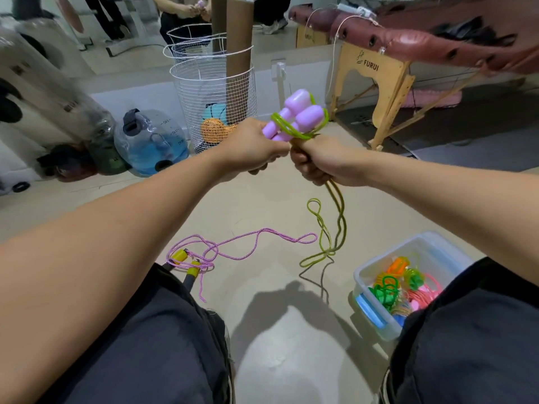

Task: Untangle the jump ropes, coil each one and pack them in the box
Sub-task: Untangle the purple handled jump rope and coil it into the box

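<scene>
Head view: both arms reach forward over the floor (262, 205), and the hands meet at chest height. The left hand (253, 145) has its fingers curled round the lower ends of two lilac handles (294, 115), which stand side by side and tilt up to the right. A green rope (339, 223) is wound in several turns around the handles' necks. The right hand (316, 163) is clenched on the rope strands just under those turns, touching the left hand; how the thumb lies is hard to make out. From the right fist the remaining rope hangs doubled, twists into a loop, and its lowest bend seems to hang just above the floor.

On the floor by the left knee lies a pink rope (242, 243) with yellow-and-grey handles (186, 262), loosely sprawled. Beside the right knee stands a clear plastic box (379, 319) holding coiled ropes in green, orange and pink.
</scene>
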